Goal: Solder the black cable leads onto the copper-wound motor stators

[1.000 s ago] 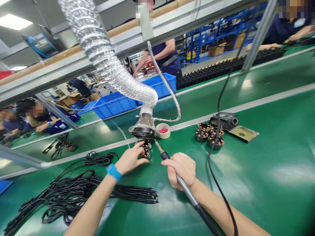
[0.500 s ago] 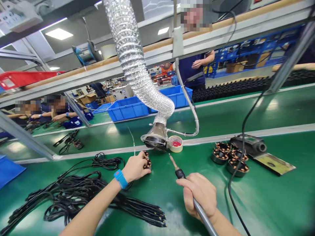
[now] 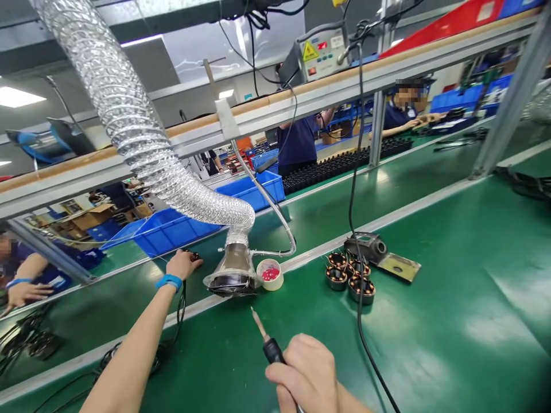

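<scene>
My right hand (image 3: pixel 307 370) is wrapped round a soldering iron (image 3: pixel 272 349), its tip pointing up and left toward the fume hood. My left hand (image 3: pixel 181 265), with a blue wristband, is stretched out beyond the pale strip of the bench. It grips a copper-wound motor stator (image 3: pixel 193 256), mostly hidden by the fingers, and a black cable (image 3: pixel 181 304) hangs below the hand. Between my hands sits the fume hood (image 3: pixel 232 272) of a silver duct. Beside the hood stands a round cream tub (image 3: pixel 270 274) with red bits inside.
Several copper-wound stators (image 3: pixel 361 288) stand at right by a dark metal holder (image 3: pixel 365 246) with a yellowish plate. A black cord (image 3: pixel 355 201) hangs across the bench. Blue bins (image 3: pixel 172 232) are behind. Co-workers sit at the far left and far right; another person stands behind the rail.
My left hand has carried the stator forward and left, over the pale strip, with its cable trailing. The camera view has swung right. My right hand still holds the soldering iron.
</scene>
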`<action>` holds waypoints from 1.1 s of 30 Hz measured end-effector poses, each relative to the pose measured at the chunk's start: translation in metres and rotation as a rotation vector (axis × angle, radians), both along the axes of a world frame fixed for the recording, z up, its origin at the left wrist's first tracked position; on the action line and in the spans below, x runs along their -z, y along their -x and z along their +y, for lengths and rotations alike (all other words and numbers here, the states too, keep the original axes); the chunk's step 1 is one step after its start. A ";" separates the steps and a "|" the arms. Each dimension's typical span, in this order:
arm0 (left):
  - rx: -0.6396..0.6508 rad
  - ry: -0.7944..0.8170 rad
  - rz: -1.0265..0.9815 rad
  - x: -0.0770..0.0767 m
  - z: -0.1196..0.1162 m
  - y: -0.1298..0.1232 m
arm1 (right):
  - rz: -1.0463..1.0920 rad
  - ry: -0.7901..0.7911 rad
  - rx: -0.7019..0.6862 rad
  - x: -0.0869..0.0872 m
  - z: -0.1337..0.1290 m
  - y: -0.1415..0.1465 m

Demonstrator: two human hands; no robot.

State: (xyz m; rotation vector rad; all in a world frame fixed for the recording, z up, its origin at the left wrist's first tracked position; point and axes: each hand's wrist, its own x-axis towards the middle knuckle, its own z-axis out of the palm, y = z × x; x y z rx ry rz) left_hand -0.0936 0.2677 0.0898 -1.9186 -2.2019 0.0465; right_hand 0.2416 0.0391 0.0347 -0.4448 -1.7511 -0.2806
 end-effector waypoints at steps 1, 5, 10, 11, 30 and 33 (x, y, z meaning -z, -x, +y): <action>0.021 0.014 -0.005 0.005 0.009 -0.008 | -0.001 0.000 0.008 0.000 0.001 0.000; 0.121 0.076 -0.028 0.033 0.025 -0.040 | -0.026 0.014 0.016 0.002 0.001 -0.001; 0.152 0.066 -0.011 0.026 0.013 -0.030 | -0.027 0.048 0.013 0.004 0.000 0.000; 0.147 0.087 -0.003 0.018 0.007 -0.018 | -0.026 0.055 0.007 0.004 0.000 0.001; 0.044 0.478 0.081 0.027 -0.189 0.138 | -0.136 -0.012 -0.088 0.006 0.003 0.003; -0.015 0.375 0.127 -0.004 -0.171 0.139 | -0.169 -0.012 -0.099 0.009 0.008 -0.001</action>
